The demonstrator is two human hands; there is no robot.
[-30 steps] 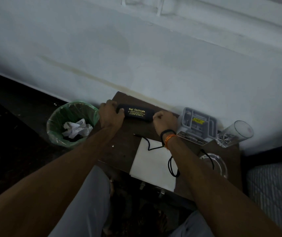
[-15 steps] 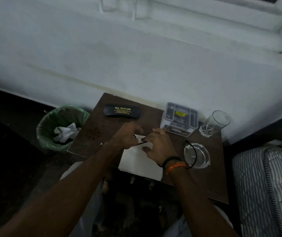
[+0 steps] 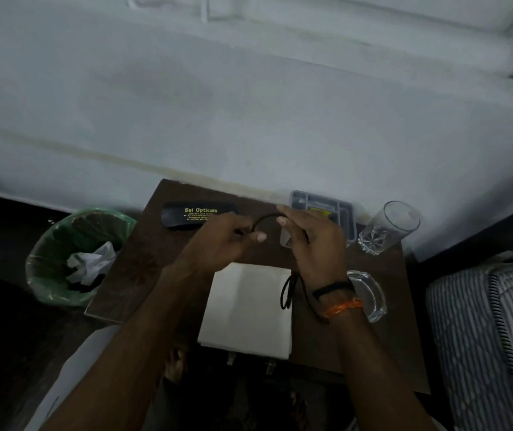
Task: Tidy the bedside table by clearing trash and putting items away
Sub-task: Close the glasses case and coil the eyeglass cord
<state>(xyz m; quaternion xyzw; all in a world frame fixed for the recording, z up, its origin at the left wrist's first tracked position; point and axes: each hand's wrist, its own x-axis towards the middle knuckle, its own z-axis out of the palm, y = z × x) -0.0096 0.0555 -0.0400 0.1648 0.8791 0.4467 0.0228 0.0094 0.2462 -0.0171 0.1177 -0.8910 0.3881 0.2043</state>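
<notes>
A thin black cable (image 3: 287, 294) is lifted above the dark wooden bedside table (image 3: 143, 259). My left hand (image 3: 222, 241) pinches one part of it. My right hand (image 3: 314, 241) grips it too; an arc spans between the hands and a loop hangs below my right wrist. A black glasses case (image 3: 187, 216) marked "Sai Opticals" lies at the table's back left. A white folded paper (image 3: 249, 309) lies at the front under my hands.
A grey organiser tray (image 3: 339, 209) stands against the white wall. A clear drinking glass (image 3: 389, 227) is at the back right, a glass ashtray (image 3: 375, 295) in front of it. A green-lined bin (image 3: 53, 262) with crumpled paper stands left of the table. A striped mattress (image 3: 485, 331) is on the right.
Both hands left the glasses case at the table's back, came to the cable on the white paper and raised it off the table. The camera moved closer.
</notes>
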